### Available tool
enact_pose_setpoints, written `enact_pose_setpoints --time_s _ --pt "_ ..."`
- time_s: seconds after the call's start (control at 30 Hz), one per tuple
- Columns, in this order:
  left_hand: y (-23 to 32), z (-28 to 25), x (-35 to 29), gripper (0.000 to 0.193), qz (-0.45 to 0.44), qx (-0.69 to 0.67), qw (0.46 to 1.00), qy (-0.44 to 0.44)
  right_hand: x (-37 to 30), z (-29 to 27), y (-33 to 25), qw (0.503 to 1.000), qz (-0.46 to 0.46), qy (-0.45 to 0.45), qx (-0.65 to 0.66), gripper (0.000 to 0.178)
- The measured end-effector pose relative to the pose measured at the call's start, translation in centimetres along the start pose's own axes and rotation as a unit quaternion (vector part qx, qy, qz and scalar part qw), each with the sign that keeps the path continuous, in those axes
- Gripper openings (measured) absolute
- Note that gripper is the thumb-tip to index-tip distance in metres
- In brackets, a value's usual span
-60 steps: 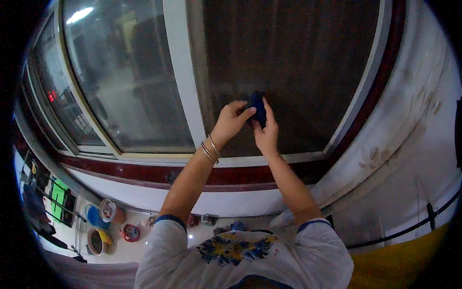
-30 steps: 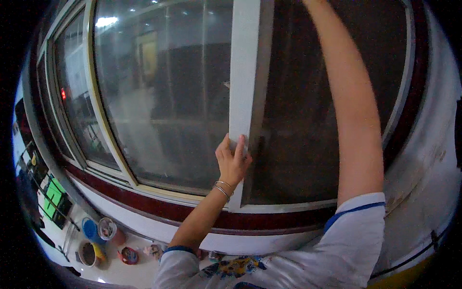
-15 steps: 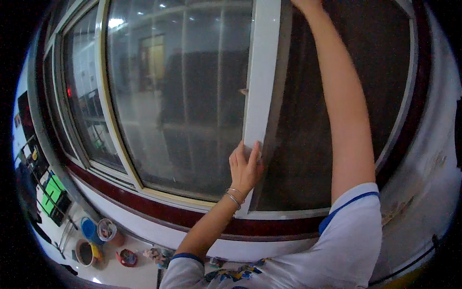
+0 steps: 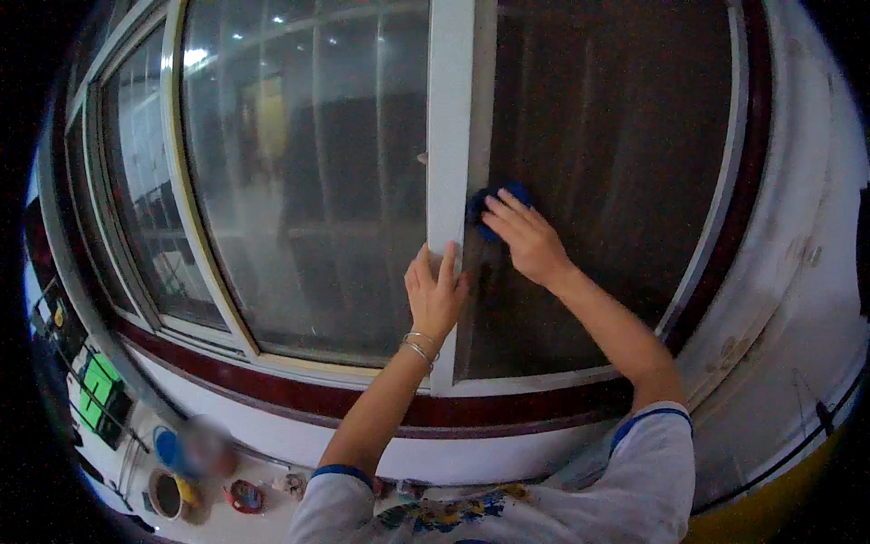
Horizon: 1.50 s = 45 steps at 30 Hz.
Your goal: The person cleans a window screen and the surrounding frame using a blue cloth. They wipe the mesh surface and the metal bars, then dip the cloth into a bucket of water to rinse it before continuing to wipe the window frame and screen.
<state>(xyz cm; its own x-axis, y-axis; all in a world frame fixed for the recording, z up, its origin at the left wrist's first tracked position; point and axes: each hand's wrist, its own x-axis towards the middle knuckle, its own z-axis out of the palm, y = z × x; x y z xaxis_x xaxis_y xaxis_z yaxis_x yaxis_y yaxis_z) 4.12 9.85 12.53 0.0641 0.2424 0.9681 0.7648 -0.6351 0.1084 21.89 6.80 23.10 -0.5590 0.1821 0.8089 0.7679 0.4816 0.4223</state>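
My left hand (image 4: 436, 288) grips the white vertical window frame (image 4: 449, 136), its fingers on the face and left edge. Bracelets circle that wrist. My right hand (image 4: 533, 243) presses a dark blue cloth (image 4: 489, 210) against the dark mesh screen (image 4: 616, 181), just right of the frame. The cloth is bunched under the fingers and partly hidden by them. To the left of the frame lies a glass pane (image 4: 299, 190) with reflections on it.
A dark red sill band (image 4: 517, 412) runs below the window. On the floor at lower left stand a blue bucket (image 4: 167, 451), a round pot (image 4: 167, 495) and a red container (image 4: 244, 496). A green box (image 4: 98, 385) is further left. A stained wall (image 4: 797, 272) borders the right.
My right hand has come down from the top of the screen to beside the frame, and the blue cloth now shows under it. My left hand stays on the frame. The view has shifted slightly.
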Motion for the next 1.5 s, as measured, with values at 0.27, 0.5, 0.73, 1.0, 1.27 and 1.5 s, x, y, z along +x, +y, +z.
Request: enact_pose_setpoints --time_s 0.27,0.5,0.73,1.0,1.27,1.5 --pt "0.0 0.3 0.0 0.066 0.003 -0.006 1.000 0.021 19.0 -8.0 12.6 0.958 -0.020 0.274 -0.083 0.046" --pt "-0.1 1.2 -0.4 0.074 0.011 -0.042 0.998 0.039 34.0 -10.7 16.9 0.955 0.068 0.262 -0.122 0.042" --pt "-3.0 2.0 -2.7 0.078 -0.005 -0.009 0.999 0.038 32.2 -12.9 24.3 0.973 -0.006 0.150 -0.175 0.045" --pt "-3.5 3.2 -3.1 0.067 -0.007 0.008 0.996 0.092 19.6 -23.9 36.1 0.938 0.124 0.161 -0.280 0.049" --pt "-2.1 2.8 -1.8 0.071 0.006 0.022 0.996 0.088 10.4 -29.2 51.0 0.862 0.310 0.227 -0.332 0.052" --pt "-1.7 3.0 -1.4 0.074 -0.010 -0.020 0.995 0.097 15.6 -24.1 41.2 0.872 0.307 0.300 -0.237 0.044"
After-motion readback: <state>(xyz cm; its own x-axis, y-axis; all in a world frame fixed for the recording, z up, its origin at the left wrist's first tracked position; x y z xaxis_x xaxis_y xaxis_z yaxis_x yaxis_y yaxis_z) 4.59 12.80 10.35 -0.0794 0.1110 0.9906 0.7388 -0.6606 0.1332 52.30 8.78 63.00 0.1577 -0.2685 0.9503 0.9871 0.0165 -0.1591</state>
